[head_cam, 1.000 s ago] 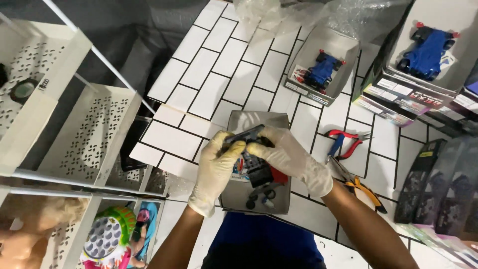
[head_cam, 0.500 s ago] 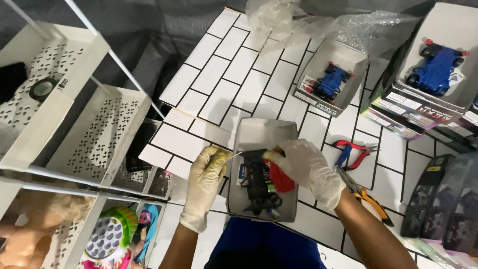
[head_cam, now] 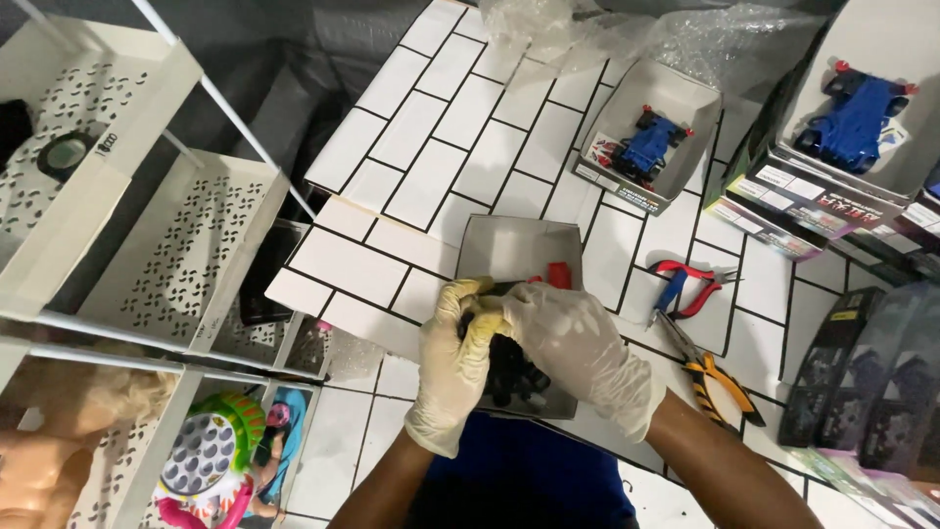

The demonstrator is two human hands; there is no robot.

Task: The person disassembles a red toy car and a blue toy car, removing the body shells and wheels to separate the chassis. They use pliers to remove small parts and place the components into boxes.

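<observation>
— Packages? — An open grey box [head_cam: 676, 98] holding a blue toy car [head_cam: 646, 145] lies beyond the work; a larger boxed blue car [head_cam: 854, 116] sits far right, labelled strip below.

— The piece? — A black car chassis [head_cam: 514, 372] over the grey tray [head_cam: 519, 250]; long axis runs toward the person; left hand [head_cam: 452, 367] and right hand [head_cam: 578, 348], gloved, fingers clamped around it.

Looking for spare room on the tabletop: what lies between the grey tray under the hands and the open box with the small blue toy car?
In the head view, only bare white tiles lie between the grey tray and the open box.
</observation>
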